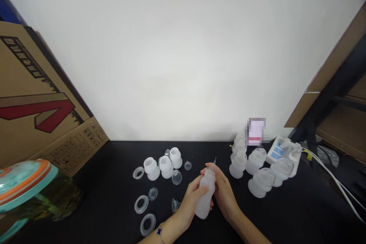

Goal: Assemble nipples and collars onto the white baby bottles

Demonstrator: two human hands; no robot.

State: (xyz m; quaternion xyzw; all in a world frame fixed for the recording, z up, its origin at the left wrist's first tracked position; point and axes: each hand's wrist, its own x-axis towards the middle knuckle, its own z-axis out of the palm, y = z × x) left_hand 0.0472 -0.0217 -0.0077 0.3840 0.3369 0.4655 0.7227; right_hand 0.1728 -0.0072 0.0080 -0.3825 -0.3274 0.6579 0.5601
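Behind our flat black table (206, 152) is a plain white wall (183, 65), and the table's back edge runs along it. On our left, a big brown cardboard box (31, 87) with a red mark and a jug with a round teal and orange lid (25, 181) fill the side. On our right sit a white power strip with blue labels (276, 151) and a dark shelf frame (328, 91). Black table top shows on both sides of our hands, and behind them up to the wall.

We have one tall, frosted white plastic bottle (203, 202), tilted, near the front middle. Our left hand (192, 198) is wrapped around its body, and our right hand (225, 190) grips its neck, where a thin clear tip (215, 160) pokes up.

To the left we count three short, open white plastic bottles (166, 167), three flat see-through rings (138, 209), two small clear discs with points (153, 194) and two clear domes (176, 177). To the right, four white bottles with clear domed tops (261, 183) stand in front; more are behind, too crowded to count.
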